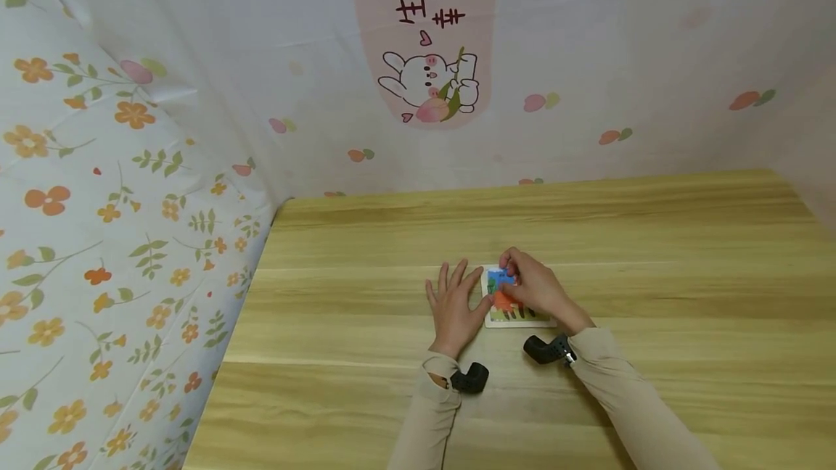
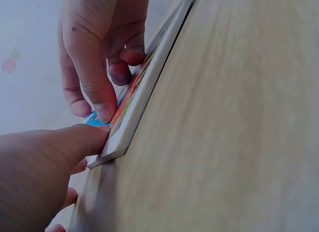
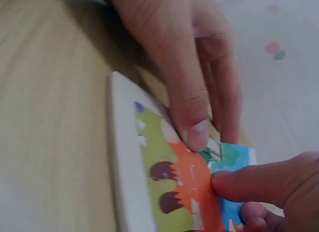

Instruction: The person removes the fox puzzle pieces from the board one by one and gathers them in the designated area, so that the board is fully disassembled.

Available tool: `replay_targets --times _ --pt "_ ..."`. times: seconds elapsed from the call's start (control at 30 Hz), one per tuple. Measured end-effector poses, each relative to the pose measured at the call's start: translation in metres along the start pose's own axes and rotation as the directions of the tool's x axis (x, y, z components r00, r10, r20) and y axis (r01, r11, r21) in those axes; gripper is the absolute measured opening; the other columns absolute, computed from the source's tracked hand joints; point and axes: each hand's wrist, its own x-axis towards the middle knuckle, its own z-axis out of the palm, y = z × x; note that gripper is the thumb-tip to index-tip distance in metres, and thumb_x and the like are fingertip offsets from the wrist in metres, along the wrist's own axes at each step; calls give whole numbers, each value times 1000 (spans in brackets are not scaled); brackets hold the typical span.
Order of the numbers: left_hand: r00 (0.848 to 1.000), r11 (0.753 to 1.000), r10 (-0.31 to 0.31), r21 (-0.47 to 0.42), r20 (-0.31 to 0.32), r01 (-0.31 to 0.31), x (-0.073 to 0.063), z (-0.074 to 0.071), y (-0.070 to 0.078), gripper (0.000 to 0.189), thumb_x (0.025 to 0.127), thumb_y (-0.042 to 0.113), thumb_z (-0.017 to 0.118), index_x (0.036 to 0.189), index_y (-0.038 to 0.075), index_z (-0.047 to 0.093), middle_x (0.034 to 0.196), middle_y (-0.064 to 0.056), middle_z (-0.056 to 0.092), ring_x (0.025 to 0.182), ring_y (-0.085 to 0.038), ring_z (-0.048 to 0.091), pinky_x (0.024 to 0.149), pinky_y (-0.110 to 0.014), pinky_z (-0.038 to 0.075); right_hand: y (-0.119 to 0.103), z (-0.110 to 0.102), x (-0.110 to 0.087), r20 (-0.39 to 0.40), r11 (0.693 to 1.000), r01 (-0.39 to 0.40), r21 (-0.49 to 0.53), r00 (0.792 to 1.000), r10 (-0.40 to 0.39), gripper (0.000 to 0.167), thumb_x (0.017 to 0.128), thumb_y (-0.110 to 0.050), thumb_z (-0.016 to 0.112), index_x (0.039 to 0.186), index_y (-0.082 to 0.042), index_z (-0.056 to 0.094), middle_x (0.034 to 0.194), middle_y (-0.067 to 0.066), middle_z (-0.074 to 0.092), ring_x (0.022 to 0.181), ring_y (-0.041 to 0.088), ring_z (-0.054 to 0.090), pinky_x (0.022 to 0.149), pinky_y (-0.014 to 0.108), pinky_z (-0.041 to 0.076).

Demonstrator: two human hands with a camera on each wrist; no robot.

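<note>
A white-framed picture puzzle point(image 1: 516, 324) lies flat on the table, showing an orange animal on green ground with blue above. My left hand point(image 1: 453, 310) has its fingers spread on the tabletop, while its thumb presses the puzzle's left side. From the right, my right hand point(image 1: 537, 287) reaches over the picture. Its thumb and fingers pinch a blue puzzle piece point(image 3: 237, 157), which stands slightly raised at the picture's upper left in the right wrist view. The right thumbtip is close beside the left thumb in the left wrist view. Fingers partly hide the piece.
The wood-grain table point(image 1: 353, 274) extends around the puzzle. A white printed cloth point(image 1: 568, 42) hangs behind it, and a flowered cloth point(image 1: 130, 238) covers the left side. Black wrist cameras point(image 1: 477, 379) sit at both cuffs, close above the table.
</note>
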Motion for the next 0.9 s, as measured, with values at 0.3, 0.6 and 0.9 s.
replay_targets --times 0.3,0.6,0.9 --pt "1000 1000 1 -7 -13 -1 -1 1 -2 48 81 30 70 126 19 60 140 -7 44 136 -34 23 101 -67 9 -7 4 -4 -85 997 31 -76 996 -37 29 72 0 73 94 -3 54 82 7 57 66 16 49 59 31 42" --pt "1000 1000 6 -7 -18 -6 -2 1 0 47 81 31 70 126 19 61 140 -7 45 135 -35 24 101 -67 9 -5 3 -6 -79 995 60 -79 995 -66 28 74 0 71 99 0 58 87 8 58 67 17 52 60 32 45" --pt "1000 1000 21 3 -4 -21 0 1 -2 47 82 29 69 127 18 60 140 -8 44 135 -36 24 101 -67 10 -1 -1 -8 -105 995 57 -79 992 -65 28 73 -4 73 97 1 59 85 9 61 67 16 56 60 32 47"
